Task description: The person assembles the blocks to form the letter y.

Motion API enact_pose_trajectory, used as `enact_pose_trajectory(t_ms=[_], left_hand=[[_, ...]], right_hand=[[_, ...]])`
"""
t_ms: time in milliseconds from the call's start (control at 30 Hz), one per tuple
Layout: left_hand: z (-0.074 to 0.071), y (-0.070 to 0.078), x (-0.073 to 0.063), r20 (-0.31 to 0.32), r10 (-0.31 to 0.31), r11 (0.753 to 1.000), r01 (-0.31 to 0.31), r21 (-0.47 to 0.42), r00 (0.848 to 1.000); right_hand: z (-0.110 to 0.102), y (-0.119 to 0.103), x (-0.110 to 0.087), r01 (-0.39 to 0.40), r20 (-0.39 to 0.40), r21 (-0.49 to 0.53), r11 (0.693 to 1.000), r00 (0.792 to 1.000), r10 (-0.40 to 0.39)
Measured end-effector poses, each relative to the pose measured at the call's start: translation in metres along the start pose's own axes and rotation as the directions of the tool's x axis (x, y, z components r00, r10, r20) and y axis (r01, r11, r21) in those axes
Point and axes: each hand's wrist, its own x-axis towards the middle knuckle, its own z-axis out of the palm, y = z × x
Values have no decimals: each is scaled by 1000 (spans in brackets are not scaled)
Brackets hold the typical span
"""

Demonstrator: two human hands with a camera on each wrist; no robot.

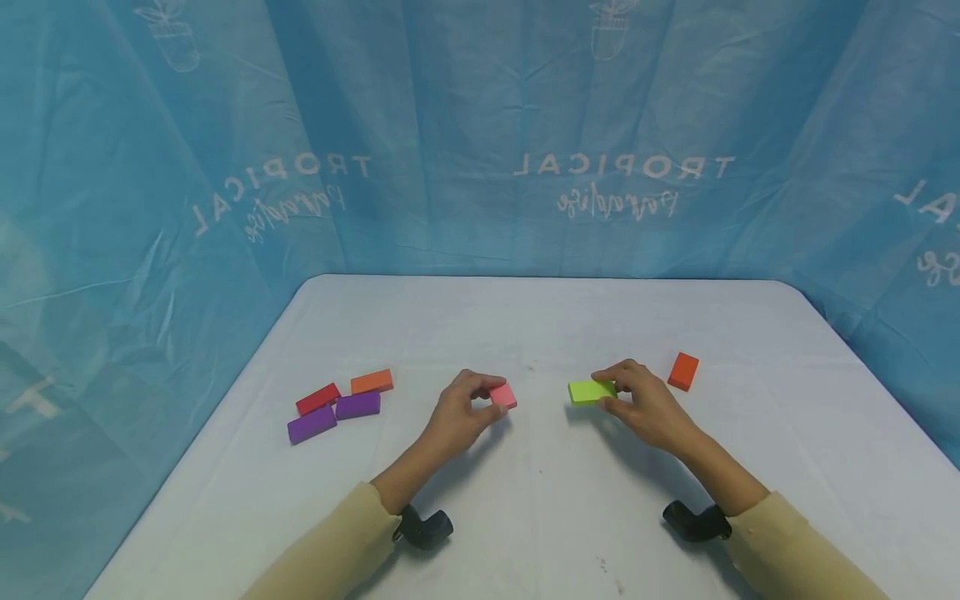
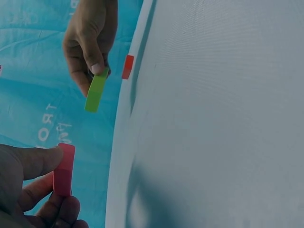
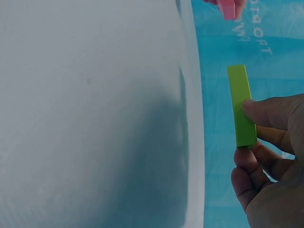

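Near the middle of the table, my left hand (image 1: 459, 414) pinches a pink block (image 1: 503, 396) between thumb and fingers. Facing it, my right hand (image 1: 647, 406) grips one end of a lime green block (image 1: 591, 392). Both blocks are held above the white surface, a gap apart, and shadows fall below the hands. In the left wrist view the pink block (image 2: 64, 169) stands upright in the fingers, with the green block (image 2: 96, 91) beyond it. The right wrist view shows the thumb pressed on the green block's (image 3: 242, 105) side.
On the left of the white table (image 1: 540, 500) lie a red block (image 1: 318, 398), an orange block (image 1: 372, 381) and two purple blocks (image 1: 312, 424), close together. One orange-red block (image 1: 683, 371) lies beyond the right hand. Blue printed curtain (image 1: 465, 125) surrounds the table's back and sides.
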Motion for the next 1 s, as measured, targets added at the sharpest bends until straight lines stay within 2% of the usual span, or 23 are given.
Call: enact_pose_trajectory(t_ms=[367,600,867,1000], left_hand=[[6,0,5,-12,-19,1000,19,-20,1000],[10,-2,9,-18,9,1000,-9,-14,1000],[16,-1,14,-5,-46,999,46,13,999],[18,0,16,-10,-49,999,49,13,999]], right_hand=[[2,2,9,-20,26,-5,1000,999,20],[6,3,17,-11,44,-14,1000,999,11],[11,5,24,17,75,-8,1000,997,-16],[12,4,28,28,75,-13,1000,997,-27]])
